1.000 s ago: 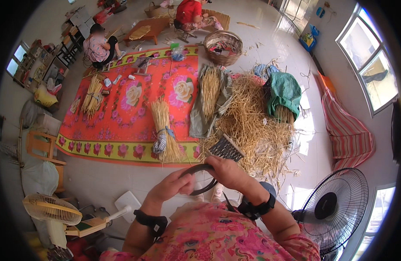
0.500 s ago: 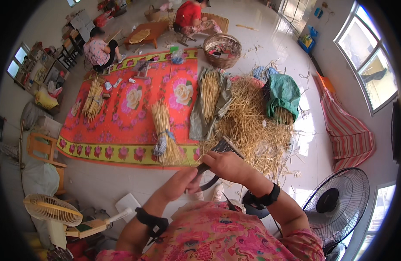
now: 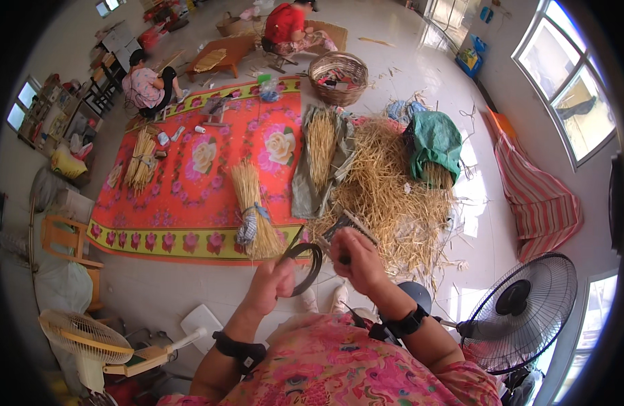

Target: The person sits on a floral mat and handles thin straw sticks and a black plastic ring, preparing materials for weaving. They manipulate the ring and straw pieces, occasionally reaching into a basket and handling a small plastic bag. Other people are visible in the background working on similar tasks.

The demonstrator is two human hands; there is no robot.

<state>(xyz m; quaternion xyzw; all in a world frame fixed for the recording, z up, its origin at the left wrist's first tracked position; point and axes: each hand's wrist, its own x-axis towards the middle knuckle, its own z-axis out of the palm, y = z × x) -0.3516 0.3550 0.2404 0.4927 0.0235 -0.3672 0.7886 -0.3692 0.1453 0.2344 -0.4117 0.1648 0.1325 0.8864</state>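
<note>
My left hand (image 3: 271,281) is closed on a dark strap (image 3: 316,267), which bends out in a loop between my hands. A short dark end of the strap sticks up past the fist. My right hand (image 3: 357,258) is a closed fist to the right of the loop, with a bit of something dark showing at its fingers. Whether that is the same strap I cannot tell. Just beyond the right fist, a dark flat thing with a pale edge (image 3: 354,222) shows partly, against the straw. A tied straw bundle (image 3: 247,193) lies ahead of my left hand.
Loose straw (image 3: 383,183) covers the floor ahead, beside a green sack (image 3: 435,145). A red flowered mat (image 3: 183,196) spreads left, a wicker basket (image 3: 339,74) beyond. Fans (image 3: 521,304) stand on both sides. Two people sit at the back.
My hands have moved apart; the left went left and the right turned into an upright fist. The strap now shows as a round loop between them.
</note>
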